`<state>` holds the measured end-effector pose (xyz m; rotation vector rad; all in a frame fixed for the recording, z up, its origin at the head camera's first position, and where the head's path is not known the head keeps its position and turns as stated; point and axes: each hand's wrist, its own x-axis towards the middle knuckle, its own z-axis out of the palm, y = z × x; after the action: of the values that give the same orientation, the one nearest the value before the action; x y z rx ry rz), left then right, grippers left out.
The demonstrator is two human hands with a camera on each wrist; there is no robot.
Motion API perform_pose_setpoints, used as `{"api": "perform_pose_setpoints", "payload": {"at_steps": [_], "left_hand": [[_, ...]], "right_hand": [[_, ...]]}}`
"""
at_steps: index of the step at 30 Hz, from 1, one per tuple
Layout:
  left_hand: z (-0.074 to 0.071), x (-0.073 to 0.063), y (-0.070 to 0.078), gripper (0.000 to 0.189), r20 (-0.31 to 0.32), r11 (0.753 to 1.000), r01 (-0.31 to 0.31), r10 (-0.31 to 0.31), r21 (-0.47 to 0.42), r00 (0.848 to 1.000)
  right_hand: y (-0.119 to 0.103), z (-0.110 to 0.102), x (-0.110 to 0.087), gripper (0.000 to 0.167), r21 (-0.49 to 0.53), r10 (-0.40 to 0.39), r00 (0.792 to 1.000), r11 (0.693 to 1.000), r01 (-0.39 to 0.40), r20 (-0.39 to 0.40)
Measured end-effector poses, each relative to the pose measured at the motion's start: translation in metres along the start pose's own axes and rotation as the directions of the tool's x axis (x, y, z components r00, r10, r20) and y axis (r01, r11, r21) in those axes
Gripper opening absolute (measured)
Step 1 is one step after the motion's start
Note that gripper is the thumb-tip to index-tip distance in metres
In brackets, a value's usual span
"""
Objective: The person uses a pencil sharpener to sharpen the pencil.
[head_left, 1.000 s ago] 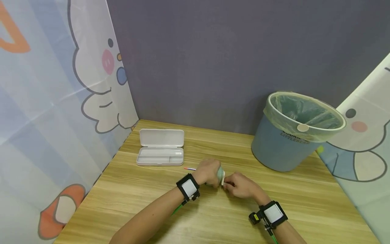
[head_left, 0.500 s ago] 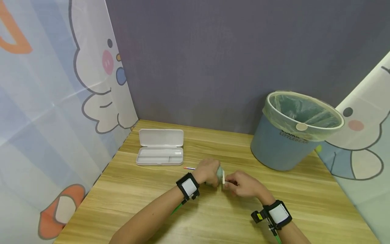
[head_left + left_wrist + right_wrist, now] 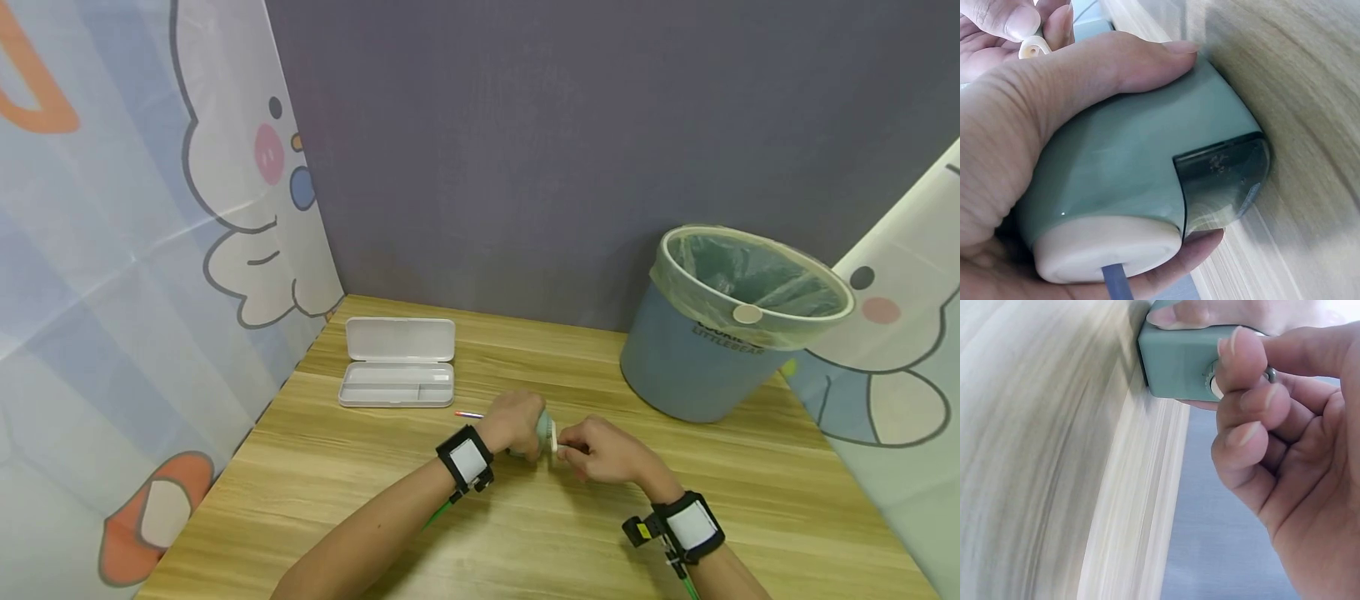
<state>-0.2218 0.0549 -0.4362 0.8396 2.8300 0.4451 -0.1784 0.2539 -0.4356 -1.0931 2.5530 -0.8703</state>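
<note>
My left hand (image 3: 513, 423) grips a green crank pencil sharpener (image 3: 1135, 144) lying on the table, thumb along its top and fingers round underneath. A pencil (image 3: 1117, 282) is stuck into the cream front plate (image 3: 1107, 247) of the sharpener; in the head view its orange-tipped end (image 3: 468, 415) pokes out left of the hand. Beside the plate sits a dark see-through shavings drawer (image 3: 1222, 184). At the sharpener's other end, my right hand (image 3: 603, 450) pinches the knob of the cream crank (image 3: 554, 435) between thumb and fingers. The crank is mostly hidden in both wrist views.
An open white pencil case (image 3: 397, 397) with divided compartments stands at the back left, its lid (image 3: 401, 339) raised. A blue trash bin (image 3: 690, 358) with a plastic liner is at the back right. A grey wall (image 3: 480, 167) rises behind the wooden table (image 3: 337, 483).
My right hand has shifted slightly right and up with the crank, and its wrist has moved right. The left hand, sharpener and pencil stay in place.
</note>
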Motion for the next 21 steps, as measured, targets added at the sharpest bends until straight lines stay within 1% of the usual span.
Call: {"api": "perform_pose_setpoints", "payload": {"at_steps": [8, 15, 21], "left_hand": [[0.0008, 0.0014, -0.0005, 0.049, 0.016, 1.000, 0.005, -0.005, -0.021, 1.000], [0.0019, 0.0020, -0.0016, 0.050, 0.020, 1.000, -0.007, 0.008, -0.026, 1.000], [0.0007, 0.0019, -0.0016, 0.050, 0.020, 1.000, -0.008, 0.008, -0.027, 1.000]], "right_hand": [[-0.0026, -0.0005, 0.0006, 0.030, -0.059, -0.049, 0.998, 0.997, 0.048, -0.029], [-0.0047, -0.0031, 0.0004, 0.032, -0.088, -0.036, 0.998, 0.996, 0.031, -0.049], [-0.0069, -0.0068, 0.0014, 0.035, -0.115, -0.057, 0.995, 0.992, 0.048, -0.078]]}}
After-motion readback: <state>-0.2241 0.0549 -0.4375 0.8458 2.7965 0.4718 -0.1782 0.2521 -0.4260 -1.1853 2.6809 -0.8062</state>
